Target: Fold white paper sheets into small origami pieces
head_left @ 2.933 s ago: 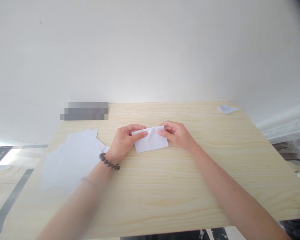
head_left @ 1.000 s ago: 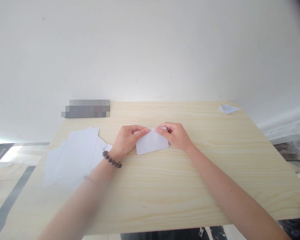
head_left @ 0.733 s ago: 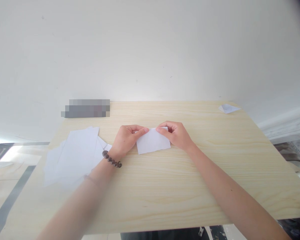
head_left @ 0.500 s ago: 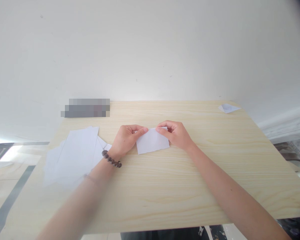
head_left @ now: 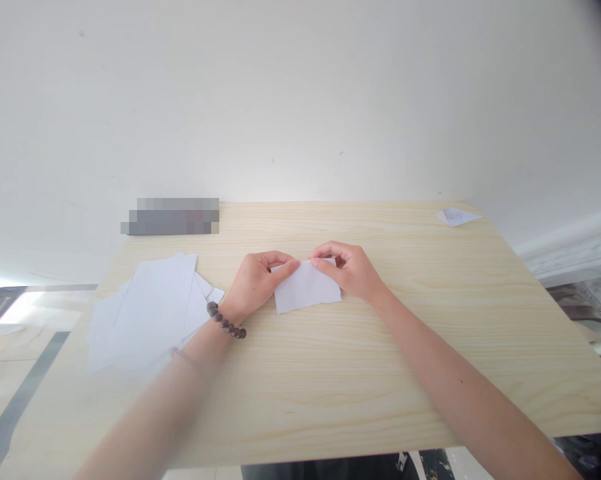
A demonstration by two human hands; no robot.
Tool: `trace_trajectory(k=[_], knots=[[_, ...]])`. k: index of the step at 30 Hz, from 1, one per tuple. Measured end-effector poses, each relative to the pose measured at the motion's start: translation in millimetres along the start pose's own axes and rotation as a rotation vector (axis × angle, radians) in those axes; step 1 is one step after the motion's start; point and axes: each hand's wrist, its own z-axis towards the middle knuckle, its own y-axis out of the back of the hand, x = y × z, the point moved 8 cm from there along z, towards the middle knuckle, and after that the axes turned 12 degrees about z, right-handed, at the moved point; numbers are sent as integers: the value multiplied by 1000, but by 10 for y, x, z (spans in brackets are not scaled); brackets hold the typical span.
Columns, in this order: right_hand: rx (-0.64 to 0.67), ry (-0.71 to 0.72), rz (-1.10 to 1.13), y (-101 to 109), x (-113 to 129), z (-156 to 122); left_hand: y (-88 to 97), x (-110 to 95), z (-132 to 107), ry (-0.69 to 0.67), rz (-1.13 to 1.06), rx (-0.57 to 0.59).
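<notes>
A small folded white paper (head_left: 306,290) lies on the light wooden table (head_left: 330,373) near its middle. My left hand (head_left: 257,280), with a dark bead bracelet at the wrist, pinches the paper's upper left edge between thumb and forefinger. My right hand (head_left: 349,268) pinches the upper right edge, fingers curled. The fingertips of the two hands nearly meet over the top edge of the paper.
A loose pile of white sheets (head_left: 150,310) lies at the table's left side. A small folded paper piece (head_left: 455,215) sits at the far right corner. A blurred grey patch (head_left: 170,217) is at the far left edge. The white wall rises behind the table.
Both hands stay pinched on the paper's top edge. Their fingertips have drawn closer together along that edge, and the paper has shifted very slightly.
</notes>
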Motion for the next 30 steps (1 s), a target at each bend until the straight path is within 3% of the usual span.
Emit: trace_trajectory(k=[6, 19, 30], knots=[[65, -14, -36, -132, 67, -49, -54, 0, -5, -25, 79, 41], [113, 13, -43, -161, 68, -45, -76, -72, -45, -59, 110, 50], [195, -81, -6, -27, -26, -48, 63, 40, -14, 3, 58, -7]])
